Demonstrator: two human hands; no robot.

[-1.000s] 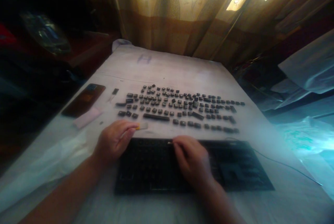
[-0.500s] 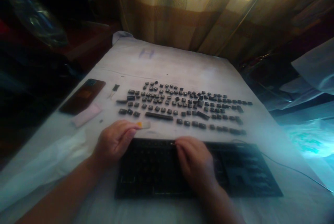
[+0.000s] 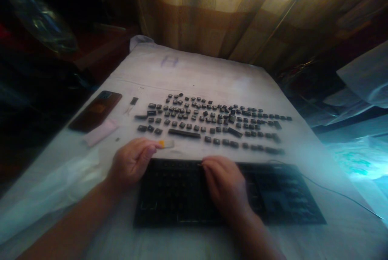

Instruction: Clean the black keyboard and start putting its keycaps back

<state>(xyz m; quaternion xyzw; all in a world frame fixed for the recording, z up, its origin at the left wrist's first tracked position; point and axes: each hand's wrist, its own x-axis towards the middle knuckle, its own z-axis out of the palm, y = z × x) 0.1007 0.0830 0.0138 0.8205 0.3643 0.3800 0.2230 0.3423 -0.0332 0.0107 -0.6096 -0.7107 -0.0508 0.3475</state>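
Note:
A black keyboard base, its keycaps off, lies in front of me on the white cloth. My left hand is closed around a small brush with a yellow part and pale bristles, which point right, just beyond the keyboard's upper left edge. Over the middle of the keyboard, my right hand pinches a thin stick with a pale tip, close to the top edge. Most of that stick is hidden by the fingers. Beyond both hands, several loose black keycaps are spread in rough rows, a long space bar among them.
On the left lie a dark phone, a folded pink cloth and a small black piece near thin pale sticks. Crumpled clear plastic sits at the lower left. A cable runs off to the right. Curtains hang behind.
The view has shifted very slightly. Both hands keep their grips and stay almost in place; the right hand's pinch at the keyboard's top edge looks nearly the same.

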